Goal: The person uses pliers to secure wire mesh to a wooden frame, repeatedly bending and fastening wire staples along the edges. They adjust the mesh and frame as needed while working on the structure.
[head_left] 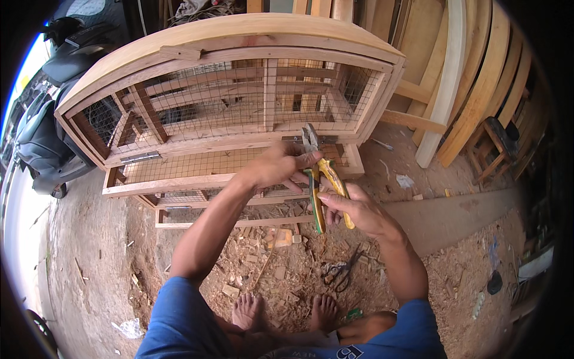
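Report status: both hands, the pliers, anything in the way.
Right hand grips the yellow-handled pliers, left hand up at the head. Pliers point at the wooden mesh cage. Scissors lie on the ground below; nothing blocks.

dirt floor [95,263], scattered wood scraps [272,239], perhaps scissors [342,274]

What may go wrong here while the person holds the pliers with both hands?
The left hand fingers lie close to the metal head of the yellow-and-green-handled pliers, so they might get pinched if the right hand squeezes. The bare feet rest among wood scraps near dark scissors on the ground; a dropped tool might hurt them.
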`<control>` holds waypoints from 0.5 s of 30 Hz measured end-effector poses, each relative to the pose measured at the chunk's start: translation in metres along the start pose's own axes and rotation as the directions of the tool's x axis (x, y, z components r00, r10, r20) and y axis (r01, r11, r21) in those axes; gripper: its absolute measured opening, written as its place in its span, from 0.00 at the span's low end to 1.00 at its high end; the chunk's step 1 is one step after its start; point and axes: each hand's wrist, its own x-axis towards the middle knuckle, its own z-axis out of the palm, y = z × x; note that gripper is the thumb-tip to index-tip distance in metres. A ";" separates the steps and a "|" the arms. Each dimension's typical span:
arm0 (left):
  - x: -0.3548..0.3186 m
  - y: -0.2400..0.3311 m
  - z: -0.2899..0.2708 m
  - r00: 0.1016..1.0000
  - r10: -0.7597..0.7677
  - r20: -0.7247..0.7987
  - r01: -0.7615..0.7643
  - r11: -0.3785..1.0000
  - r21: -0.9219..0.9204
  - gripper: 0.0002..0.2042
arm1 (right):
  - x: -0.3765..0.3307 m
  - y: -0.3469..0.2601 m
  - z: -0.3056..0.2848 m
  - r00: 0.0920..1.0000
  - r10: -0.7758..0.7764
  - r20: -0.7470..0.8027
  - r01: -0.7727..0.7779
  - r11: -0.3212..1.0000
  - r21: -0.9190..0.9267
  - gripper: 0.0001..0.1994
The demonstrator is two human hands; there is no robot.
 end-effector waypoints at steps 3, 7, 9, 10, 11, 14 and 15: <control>0.006 0.003 0.011 0.999 0.030 0.022 -0.030 1.000 -0.009 0.34 | -0.003 0.003 -0.007 0.999 -0.045 -0.020 0.045 0.999 0.010 0.23; 0.018 0.006 0.017 1.000 0.009 0.028 -0.008 0.999 -0.032 0.34 | -0.003 -0.001 -0.019 0.997 -0.053 -0.048 0.053 0.999 -0.001 0.21; 0.020 0.006 0.017 1.000 0.002 0.019 0.000 0.998 -0.069 0.34 | -0.004 -0.006 -0.026 0.999 -0.034 -0.043 0.032 0.999 -0.034 0.21; 0.021 0.007 0.017 1.000 0.003 0.015 -0.002 0.998 -0.058 0.34 | -0.003 -0.008 -0.028 0.999 -0.027 -0.038 0.025 0.999 -0.044 0.21; 0.021 0.007 0.017 1.000 0.004 0.008 -0.003 0.999 -0.050 0.34 | -0.002 -0.009 -0.030 0.999 -0.030 -0.019 0.030 0.999 -0.019 0.20; 0.021 0.007 0.017 1.000 -0.005 -0.005 0.005 0.999 -0.048 0.33 | 0.000 -0.010 -0.034 1.000 -0.026 0.012 0.026 0.999 0.048 0.19; 0.021 0.007 0.017 1.000 -0.019 -0.014 0.019 0.999 -0.047 0.33 | 0.001 -0.010 -0.035 1.000 -0.016 0.010 0.015 0.998 0.060 0.19</control>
